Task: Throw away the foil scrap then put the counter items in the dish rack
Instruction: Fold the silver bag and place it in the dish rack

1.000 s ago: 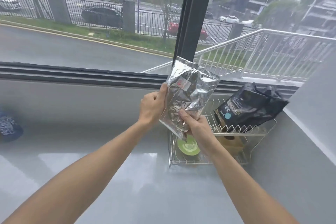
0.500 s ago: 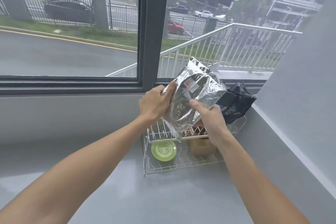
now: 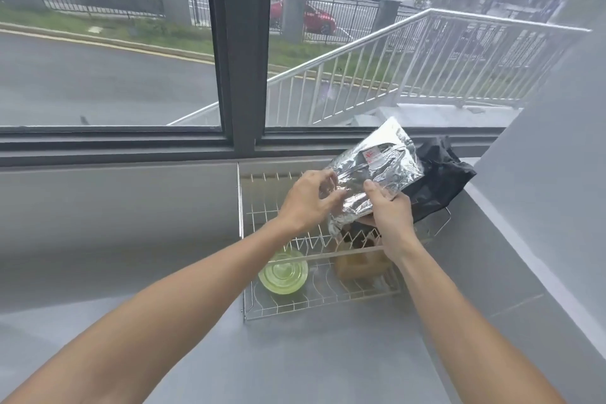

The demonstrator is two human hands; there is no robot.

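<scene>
A crinkled silver foil bag (image 3: 377,170) hangs tilted over the wire dish rack (image 3: 241,223). My right hand (image 3: 390,216) grips its lower edge, thumb on top. My left hand (image 3: 308,198) touches the bag's left end with curled fingers. Inside the rack lie a green glass lid or dish (image 3: 283,274) at the front left and a brown object (image 3: 359,264) beside it, partly hidden by my right wrist. A black pouch (image 3: 439,180) leans on the rack's far right corner, behind the foil bag.
The rack stands on a grey counter (image 3: 164,239) below a window sill (image 3: 114,144). A grey wall (image 3: 541,207) slopes along the right side, close to the rack. A dark window post (image 3: 241,43) rises behind the rack.
The foil bag has come down from upright to a tilted, flatter pose low over the rack's right side. Both hands came down with it. The view shifted left of the rack.
</scene>
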